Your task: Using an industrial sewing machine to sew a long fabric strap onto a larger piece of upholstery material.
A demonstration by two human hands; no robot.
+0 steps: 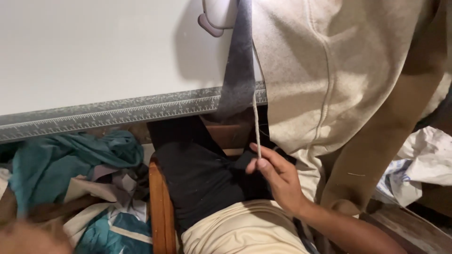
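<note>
Right hand [278, 176] pinches the drawstring [256, 123] between thumb and fingers, closed on the cord near its lower end. We hold it low, over the lap, just beside a strip of dark fabric [239, 66] that hangs down from above.

Above the grip, the cord runs straight up, taut, along the edge of the dark strip and past the ruled edge of the white table [117, 113]. To the right of the grip, touching the wrist side, hangs the beige sweatshirt [339, 80]; the cord seems to belong to it, though where it enters the cloth is hidden. Below and to the left of the grip, black cloth [197, 174] lies over our lap and the wooden chair frame [160, 211]. Further left, well apart, a heap of teal and pale scraps [70, 164]. Far right, a crumpled white cloth [423, 160].

Left hand: only a blurred patch [28, 237] at the bottom left corner, well apart from the cord. We cannot tell whether it is open or closed.

Judgement on handling: the cord is thin and slips easily, so we keep the pinch firm and the pull in line with the cord, not sideways against the dark strip. Steady tension should stop it bunching in the sweatshirt.
</note>
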